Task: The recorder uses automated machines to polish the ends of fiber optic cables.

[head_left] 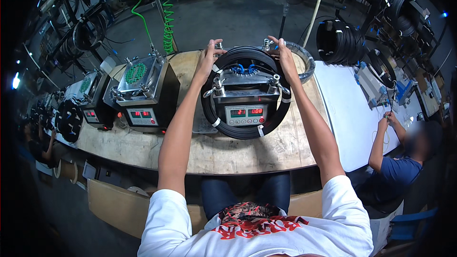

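A large coil of black cable [238, 132], bound with several light ties, is directly in front of me. My left hand [206, 63] is at its upper left side and my right hand [286, 61] at its upper right, holding it between them. Their fingers reach toward the far side, close to the metal corner knobs of a bench machine [245, 90]. Through the ring I see that machine's metal top, blue fittings and lit red display [246, 112]. Whether the coil rests on the machine or hangs just above it, I cannot tell.
Two similar machines with green round pieces, one nearer [138, 90], stand left on the wooden bench [285, 154]. A wrapped ring [307, 64] lies behind my right hand. At the right, a co-worker [400, 162] handles thin cable beside a white table [331, 109]. Coils [340, 43] hang farther back.
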Available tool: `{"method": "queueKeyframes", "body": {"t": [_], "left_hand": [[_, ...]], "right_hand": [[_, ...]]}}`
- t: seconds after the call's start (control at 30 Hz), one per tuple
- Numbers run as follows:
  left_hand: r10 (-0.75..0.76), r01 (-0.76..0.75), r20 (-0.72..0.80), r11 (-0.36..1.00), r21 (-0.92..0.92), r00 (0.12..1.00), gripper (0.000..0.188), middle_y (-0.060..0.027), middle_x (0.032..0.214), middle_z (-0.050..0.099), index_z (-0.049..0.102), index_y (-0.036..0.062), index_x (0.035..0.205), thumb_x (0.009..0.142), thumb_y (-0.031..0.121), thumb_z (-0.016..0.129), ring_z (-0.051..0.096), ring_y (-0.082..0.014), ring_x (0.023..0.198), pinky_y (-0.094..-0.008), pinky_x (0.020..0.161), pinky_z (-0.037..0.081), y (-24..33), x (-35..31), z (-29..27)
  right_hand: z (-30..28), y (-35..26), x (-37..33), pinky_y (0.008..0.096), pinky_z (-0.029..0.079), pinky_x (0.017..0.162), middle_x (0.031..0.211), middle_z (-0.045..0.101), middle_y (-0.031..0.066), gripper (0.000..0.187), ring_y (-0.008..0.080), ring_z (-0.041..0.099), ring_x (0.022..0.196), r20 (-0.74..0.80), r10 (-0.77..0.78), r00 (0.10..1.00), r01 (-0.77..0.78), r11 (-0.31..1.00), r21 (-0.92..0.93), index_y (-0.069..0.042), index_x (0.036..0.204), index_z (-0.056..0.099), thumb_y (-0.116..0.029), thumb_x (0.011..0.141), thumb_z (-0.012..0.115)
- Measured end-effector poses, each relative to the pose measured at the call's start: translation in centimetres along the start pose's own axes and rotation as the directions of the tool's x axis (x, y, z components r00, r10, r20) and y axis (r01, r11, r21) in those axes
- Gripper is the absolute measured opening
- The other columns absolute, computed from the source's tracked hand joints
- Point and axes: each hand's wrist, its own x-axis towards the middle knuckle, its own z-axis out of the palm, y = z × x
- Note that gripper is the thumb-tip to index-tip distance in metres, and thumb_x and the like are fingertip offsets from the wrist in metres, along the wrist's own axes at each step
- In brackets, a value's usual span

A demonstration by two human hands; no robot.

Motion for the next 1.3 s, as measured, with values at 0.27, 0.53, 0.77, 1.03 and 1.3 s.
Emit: {"method": "queueKeyframes", "body": {"t": [0.27, 0.53, 0.77, 1.03, 1.3], "left_hand": [[0.028, -0.026, -0.026, 0.996, 0.081, 0.999, 0.078, -0.0185, 0.109, 0.072, 0.057, 0.0065, 0.138, 0.101, 0.068, 0.026, 0.061, -0.0263, 0.114, -0.044, 0.104, 0.039, -0.5, 0.2, -0.5], [-0.03, 0.039, -0.065, 0.988, 0.15, 0.997, 0.077, -0.0183, 0.106, 0.072, 0.058, 0.0056, 0.138, 0.103, 0.066, 0.026, 0.064, -0.0222, 0.101, -0.035, 0.096, 0.046, -0.9, 0.5, -0.9], [0.011, -0.005, -0.046, 0.994, 0.112, 0.999, 0.072, -0.0196, 0.109, 0.07, 0.057, 0.0032, 0.137, 0.104, 0.062, 0.032, 0.063, -0.0228, 0.104, -0.0378, 0.101, 0.045, -0.8, 0.3, -0.5], [0.016, -0.006, -0.072, 0.991, 0.133, 0.997, 0.071, -0.0207, 0.111, 0.07, 0.059, 0.0027, 0.136, 0.104, 0.061, 0.032, 0.062, -0.0229, 0.108, -0.0352, 0.102, 0.042, -1.1, 0.5, -0.8], [0.022, -0.005, -0.111, 0.988, 0.155, 0.994, 0.073, -0.0189, 0.111, 0.072, 0.065, 0.0009, 0.128, 0.103, 0.062, 0.034, 0.065, -0.0232, 0.105, -0.0347, 0.098, 0.043, -0.9, 0.3, -0.6]], "right_hand": [[0.3, -0.3, -0.3, 0.0328, 0.051, 0.088, 0.1, 0.072, 0.0218, 0.071, 0.0237, 0.068, 0.092, 0.019, -0.018, 1.0, 0.019, 0.999, -0.032, -0.001, 0.136, 0.059, -0.057, 0.107, 0.026], [0.3, -0.4, -0.3, 0.032, 0.05, 0.088, 0.098, 0.072, 0.0206, 0.068, 0.0228, 0.068, 0.093, 0.033, 0.016, 0.999, -0.016, 1.0, -0.007, -0.002, 0.134, 0.061, -0.054, 0.108, 0.027], [0.3, -0.3, -0.3, 0.029, 0.051, 0.082, 0.093, 0.072, 0.0186, 0.07, 0.0188, 0.067, 0.086, -0.013, 0.031, 0.999, -0.031, 0.999, 0.01, 0.0, 0.132, 0.062, -0.056, 0.107, 0.029], [0.4, 0.5, 0.2, 0.0304, 0.05, 0.083, 0.093, 0.071, 0.017, 0.07, 0.0178, 0.066, 0.085, -0.012, 0.058, 0.998, -0.058, 0.997, -0.047, 0.001, 0.128, 0.065, -0.057, 0.106, 0.033], [0.4, 0.2, 0.0, 0.028, 0.05, 0.079, 0.089, 0.071, 0.014, 0.06, 0.014, 0.064, 0.082, 0.015, 0.039, 0.999, -0.038, 0.999, -0.037, 0.0, 0.127, 0.065, -0.049, 0.108, 0.036]]}}
